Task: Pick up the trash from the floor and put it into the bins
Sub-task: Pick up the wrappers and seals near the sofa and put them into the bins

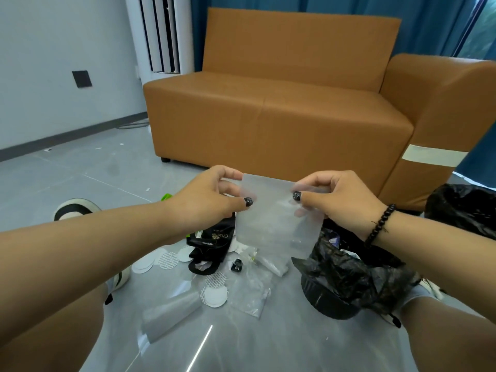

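Sofa in tan leather fills the upper middle of the frame, its front edge running just behind the hands and its armrest rising at the right; a white standing air conditioner sits in the upper left corner beside it, with blue curtains behind. Grey glossy floor lies open at the left, bounded by a dark skirting line along the wall, and a bare stretch also shows along the bottom middle. Two bins lined with black bags stand at the right: the nearer bin at lower right of centre, its liner crumpled over the rim, and a second bin at the far right edge, near the sofa's armrest. Held up at centre is a translucent plastic bag, its lower right corner hanging just above the nearer bin's rim. Left hand pinches the bag's upper left edge between thumb and fingers; right hand, with a black bead bracelet on its wrist, pinches the upper right edge likewise. Below the bag the floor is littered: a black paper bag, clear wrappers, a frosted plastic sheet, white round pads and a small black clip.
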